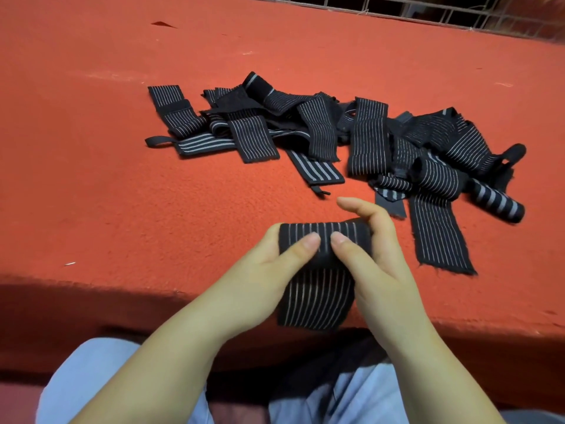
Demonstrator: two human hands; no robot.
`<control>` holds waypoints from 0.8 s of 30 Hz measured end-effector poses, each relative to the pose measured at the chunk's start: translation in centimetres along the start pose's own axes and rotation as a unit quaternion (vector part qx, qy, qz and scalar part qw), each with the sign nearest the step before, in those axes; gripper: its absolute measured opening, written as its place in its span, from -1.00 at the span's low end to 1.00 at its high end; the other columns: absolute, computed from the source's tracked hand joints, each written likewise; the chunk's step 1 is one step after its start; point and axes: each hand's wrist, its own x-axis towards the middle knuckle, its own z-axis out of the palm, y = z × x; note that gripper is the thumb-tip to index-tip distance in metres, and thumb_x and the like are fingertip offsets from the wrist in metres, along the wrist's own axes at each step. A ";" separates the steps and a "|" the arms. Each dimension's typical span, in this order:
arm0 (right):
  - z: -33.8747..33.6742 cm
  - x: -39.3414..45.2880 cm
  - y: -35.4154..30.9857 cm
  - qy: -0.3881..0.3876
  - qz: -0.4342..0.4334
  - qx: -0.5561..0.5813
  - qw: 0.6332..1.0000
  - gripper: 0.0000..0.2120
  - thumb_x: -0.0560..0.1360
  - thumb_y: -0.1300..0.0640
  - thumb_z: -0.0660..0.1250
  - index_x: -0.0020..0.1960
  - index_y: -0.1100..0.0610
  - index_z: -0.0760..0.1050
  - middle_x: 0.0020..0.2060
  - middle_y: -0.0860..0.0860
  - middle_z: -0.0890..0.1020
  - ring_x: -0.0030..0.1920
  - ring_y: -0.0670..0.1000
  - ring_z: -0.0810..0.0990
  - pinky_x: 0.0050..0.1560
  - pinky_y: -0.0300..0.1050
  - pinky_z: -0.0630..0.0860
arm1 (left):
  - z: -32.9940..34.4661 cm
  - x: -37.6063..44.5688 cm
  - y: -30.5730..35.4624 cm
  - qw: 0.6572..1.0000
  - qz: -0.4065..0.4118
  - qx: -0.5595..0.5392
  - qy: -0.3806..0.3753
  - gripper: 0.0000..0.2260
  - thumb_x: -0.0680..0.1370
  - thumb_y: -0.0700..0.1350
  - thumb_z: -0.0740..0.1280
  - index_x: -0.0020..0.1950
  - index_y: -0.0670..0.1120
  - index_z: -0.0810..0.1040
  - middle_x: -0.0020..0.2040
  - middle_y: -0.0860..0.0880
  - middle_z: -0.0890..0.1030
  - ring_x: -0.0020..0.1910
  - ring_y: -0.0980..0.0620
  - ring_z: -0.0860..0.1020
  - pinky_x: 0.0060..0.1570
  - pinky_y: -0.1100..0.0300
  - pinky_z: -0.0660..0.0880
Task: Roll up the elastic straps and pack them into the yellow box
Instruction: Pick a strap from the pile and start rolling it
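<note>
Gripping half-rolled striped elastic strap (324, 240) with left hand (269, 270) and right hand (376, 258), thumbs pressing roll; strap pile (321, 133) far.

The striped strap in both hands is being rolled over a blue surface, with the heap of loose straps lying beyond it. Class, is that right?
Not quite. The head view shows the surface is red, not blue. Otherwise correct: the left hand and right hand hold the striped strap in their grip, partly rolled, with the heap of loose straps beyond it.
</note>
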 end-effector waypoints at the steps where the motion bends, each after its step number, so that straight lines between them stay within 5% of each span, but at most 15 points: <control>1: 0.0 0.0 0.0 0.017 0.011 0.009 1.000 -0.70 0.38 0.04 0.27 0.11 -0.10 0.47 -0.27 -0.19 0.52 -0.22 -0.20 0.50 -0.14 -0.35 0.44 | 0.1 -0.1 0.1 0.999 0.019 0.031 0.004 -0.69 0.42 0.26 0.32 0.03 0.11 0.47 -0.08 0.19 0.64 -0.02 0.24 0.58 0.06 0.17 0.47; 3: 0.0 0.3 -0.1 0.036 0.063 0.010 0.997 -0.69 0.36 -0.16 0.29 0.03 -0.06 0.53 -0.29 -0.15 0.59 -0.23 -0.17 0.56 -0.16 -0.28 0.45 | 0.3 -0.3 0.4 0.991 0.076 0.109 -0.002 -0.79 0.45 0.20 0.27 0.02 0.19 0.41 -0.12 0.21 0.57 -0.10 0.28 0.53 -0.01 0.27 0.47; 6: -0.3 0.5 -0.1 -0.006 0.168 -0.021 0.986 -0.25 0.28 -0.51 0.15 -0.05 0.16 0.61 -0.17 0.10 0.69 -0.14 0.02 0.67 -0.11 -0.06 0.52 | 0.2 -0.6 0.7 0.971 0.139 0.196 -0.007 -0.81 0.50 0.04 0.24 0.08 0.22 0.33 -0.04 0.25 0.50 -0.05 0.26 0.49 -0.03 0.42 0.37; 8: -0.2 0.4 -0.3 -0.006 0.175 -0.023 0.984 -0.26 0.25 -0.42 0.10 -0.06 0.20 0.61 -0.15 0.14 0.69 -0.15 0.02 0.68 -0.11 -0.10 0.53 | 0.2 -0.7 0.7 0.969 0.143 0.199 -0.015 -0.79 0.50 0.04 0.24 0.09 0.25 0.32 -0.02 0.26 0.47 -0.01 0.25 0.48 0.01 0.41 0.36; 12: 0.1 -0.1 0.1 0.031 0.051 -0.009 0.998 -0.70 0.44 -0.16 0.26 0.01 0.03 0.52 -0.21 -0.14 0.63 -0.17 -0.18 0.57 -0.10 -0.27 0.46 | 0.3 -0.6 0.3 0.996 0.061 0.066 -0.014 -0.69 0.33 0.29 0.25 0.04 0.30 0.36 -0.09 0.30 0.54 -0.08 0.32 0.51 -0.02 0.36 0.42; 16: 0.3 -0.4 0.1 0.009 -0.011 -0.023 1.000 -0.76 0.43 0.01 0.25 0.09 -0.03 0.46 -0.21 -0.23 0.55 -0.17 -0.23 0.53 -0.11 -0.40 0.42 | 0.4 0.0 -0.3 1.000 -0.006 -0.020 0.013 -0.54 0.30 0.31 0.32 0.09 0.11 0.48 0.03 0.11 0.65 0.08 0.14 0.59 0.19 0.02 0.46; 20: 0.0 0.1 -0.1 0.031 0.069 0.008 0.997 -0.61 0.42 -0.20 0.25 -0.09 0.12 0.59 -0.19 -0.01 0.68 -0.13 -0.05 0.64 -0.05 -0.17 0.54 | 0.5 -0.4 0.5 0.993 0.071 0.093 -0.015 -0.75 0.41 0.15 0.32 0.05 0.21 0.38 -0.13 0.21 0.56 -0.12 0.25 0.54 -0.03 0.25 0.48; 22: -0.1 0.3 0.0 0.005 0.172 0.008 0.985 -0.40 0.36 -0.40 0.20 -0.17 0.13 0.65 -0.21 0.08 0.71 -0.13 0.05 0.68 0.02 0.03 0.57 | 0.4 -0.6 0.8 0.975 0.121 0.187 -0.029 -0.76 0.47 0.03 0.30 0.08 0.25 0.33 -0.07 0.26 0.49 -0.09 0.27 0.49 -0.03 0.34 0.42; 24: 0.0 0.2 -0.2 -0.010 0.210 0.008 0.978 -0.40 0.27 -0.40 0.12 -0.17 0.06 0.67 -0.22 0.07 0.71 -0.14 0.05 0.69 0.04 0.07 0.58 | 0.3 -0.8 0.9 0.964 0.149 0.219 -0.027 -0.72 0.47 -0.03 0.30 0.10 0.25 0.34 -0.03 0.27 0.44 -0.03 0.26 0.47 0.00 0.35 0.38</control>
